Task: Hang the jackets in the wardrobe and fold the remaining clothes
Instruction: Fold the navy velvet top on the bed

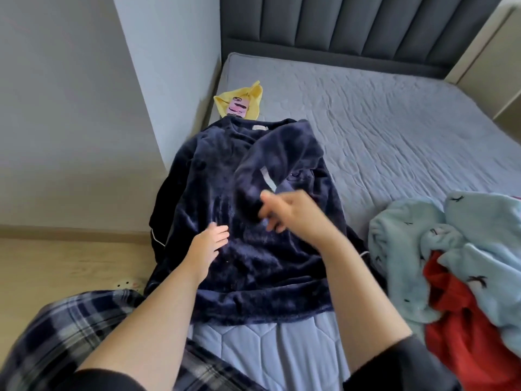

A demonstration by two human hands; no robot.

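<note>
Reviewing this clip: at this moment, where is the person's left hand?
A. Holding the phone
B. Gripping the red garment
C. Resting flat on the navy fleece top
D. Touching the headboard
C: the left hand lies with straight fingers on the front of the navy fleece top spread on the bed, well away from the red garment and the phone.

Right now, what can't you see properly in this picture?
All in the head view:
The right hand: motion blur hides whether it grips the sleeve of the navy top.
The red garment: mostly under the pale blue fleece, cut by the frame edge.
The phone: lower end hidden behind the navy top's collar.
</note>
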